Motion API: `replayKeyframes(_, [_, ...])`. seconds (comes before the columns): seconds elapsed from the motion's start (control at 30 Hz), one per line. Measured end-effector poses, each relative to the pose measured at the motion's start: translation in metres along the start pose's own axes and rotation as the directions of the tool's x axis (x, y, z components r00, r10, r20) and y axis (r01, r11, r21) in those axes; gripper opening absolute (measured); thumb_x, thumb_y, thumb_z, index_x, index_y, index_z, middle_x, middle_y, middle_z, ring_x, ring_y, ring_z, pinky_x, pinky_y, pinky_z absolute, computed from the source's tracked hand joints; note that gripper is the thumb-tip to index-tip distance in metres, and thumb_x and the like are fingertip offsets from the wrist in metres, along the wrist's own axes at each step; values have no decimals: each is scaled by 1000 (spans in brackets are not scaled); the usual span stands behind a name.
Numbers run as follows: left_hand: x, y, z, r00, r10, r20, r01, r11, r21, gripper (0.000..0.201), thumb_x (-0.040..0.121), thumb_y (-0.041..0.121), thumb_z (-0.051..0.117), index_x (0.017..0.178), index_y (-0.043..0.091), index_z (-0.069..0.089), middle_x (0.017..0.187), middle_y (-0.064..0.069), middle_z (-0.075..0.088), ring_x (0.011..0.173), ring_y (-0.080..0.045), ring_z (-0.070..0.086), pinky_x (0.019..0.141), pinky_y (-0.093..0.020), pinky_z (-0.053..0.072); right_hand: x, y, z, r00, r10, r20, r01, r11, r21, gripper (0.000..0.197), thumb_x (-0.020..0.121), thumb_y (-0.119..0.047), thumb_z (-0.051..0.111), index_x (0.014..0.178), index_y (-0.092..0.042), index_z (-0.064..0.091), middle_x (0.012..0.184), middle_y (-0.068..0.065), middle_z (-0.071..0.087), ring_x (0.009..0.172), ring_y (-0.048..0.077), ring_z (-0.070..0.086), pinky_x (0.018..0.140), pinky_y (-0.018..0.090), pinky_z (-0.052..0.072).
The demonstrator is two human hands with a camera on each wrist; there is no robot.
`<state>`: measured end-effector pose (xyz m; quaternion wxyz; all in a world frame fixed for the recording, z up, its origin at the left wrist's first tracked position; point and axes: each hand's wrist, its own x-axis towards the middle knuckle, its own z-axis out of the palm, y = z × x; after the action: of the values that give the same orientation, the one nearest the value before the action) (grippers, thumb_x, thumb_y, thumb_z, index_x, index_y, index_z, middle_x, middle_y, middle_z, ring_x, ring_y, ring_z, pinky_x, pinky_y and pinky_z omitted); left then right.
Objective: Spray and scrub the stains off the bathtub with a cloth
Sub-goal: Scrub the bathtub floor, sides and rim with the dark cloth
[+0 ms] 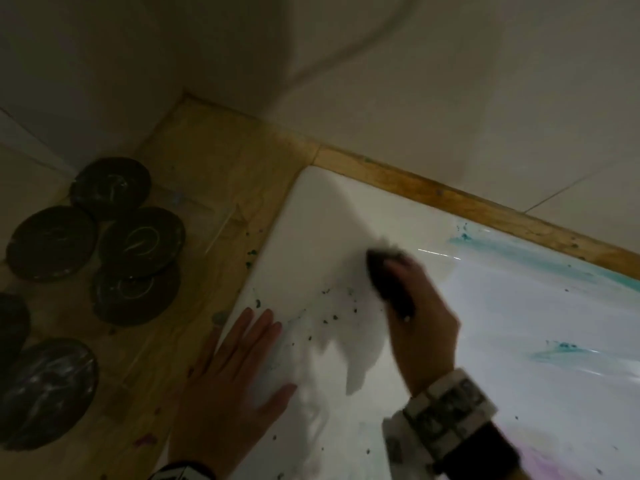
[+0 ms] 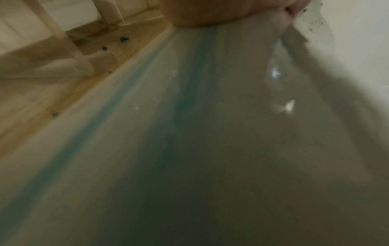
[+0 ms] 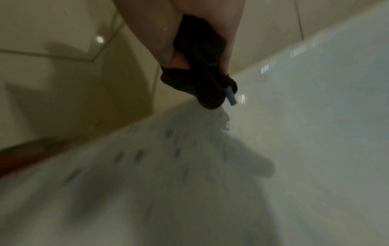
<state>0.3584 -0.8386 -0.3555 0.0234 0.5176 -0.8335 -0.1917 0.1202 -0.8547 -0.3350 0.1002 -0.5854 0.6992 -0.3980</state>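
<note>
The white bathtub fills the right of the head view, with dark specks on its broad rim and teal smears along the far side. My right hand grips a dark cloth and presses it onto the rim; in the right wrist view the cloth is bunched in my fingers above the speckled tub surface. My left hand lies flat with fingers spread on the tub's near-left edge. The left wrist view shows only blurred tub surface with bluish streaks.
A wooden ledge borders the tub at left and along the back wall. Several dark round discs lie on it at the left. Pale tiled walls rise behind. A faint purple smear marks the tub at bottom right.
</note>
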Motion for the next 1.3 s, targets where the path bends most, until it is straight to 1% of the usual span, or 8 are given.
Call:
replayKeyframes(0.17, [-1,1,-1,1000,16,-24,-16,1000,13,74,83,63,39,144,24,23,151,11,25,144,-5,12,115,-38,16,103,34,-10,972,218,-92,-236,928,-289,41,90,-8,47,129,-22,55,141,6,45,132,25,40,109,36,30])
replayKeyframes(0.33, [0,2,-3,1000,0,-11,0,1000,1,75,82,63,40,144,23,24,151,12,23,144,-4,10,116,-35,13,55,14,38,997,-19,75,42,949,-314,45,70,10,64,112,-6,65,127,20,56,121,40,49,90,59,46])
replayKeyframes(0.6, [0,1,-1,1000,-24,20,23,999,48,73,84,66,34,143,24,32,151,11,24,144,-3,4,115,-37,14,67,-22,-1,959,-97,268,97,995,15,31,91,-20,52,120,-23,61,122,-5,61,114,7,53,99,9,35])
replayKeyframes(0.7, [-2,1,1,1000,-7,-20,8,999,35,71,83,63,40,141,21,37,150,8,29,143,-8,15,114,-40,20,117,-11,13,956,-12,292,53,990,-131,41,90,-8,53,129,-20,54,134,2,53,126,17,46,103,19,30])
replayKeyframes(0.87, [-3,1,1,1000,-17,-11,17,1000,12,73,82,64,40,143,25,31,151,9,29,141,-9,21,114,-38,18,76,-32,48,820,-273,503,353,933,-70,45,74,5,68,115,-13,65,130,12,56,124,30,50,100,44,41])
replayKeyframes(1.0, [-2,1,0,1000,-17,-14,17,1000,15,74,81,65,43,143,26,31,152,11,26,141,-8,21,112,-40,22,57,-33,18,538,-508,673,531,824,198,38,73,-3,73,108,-17,70,120,4,64,116,22,58,94,38,47])
replayKeyframes(1.17, [-3,2,1,999,-10,-31,10,1000,22,73,83,64,40,144,28,26,153,11,23,142,-8,20,111,-39,22,126,-35,28,779,-158,606,300,943,-140,40,97,-21,46,135,-32,44,143,-6,42,134,13,36,112,27,22])
replayKeyframes(1.3, [-2,1,2,998,18,-55,-15,998,53,72,82,63,41,143,25,30,152,8,28,141,-10,22,111,-41,23,104,-45,55,711,-116,693,334,924,-187,48,94,-8,43,138,-28,41,152,-5,27,142,12,17,113,25,10])
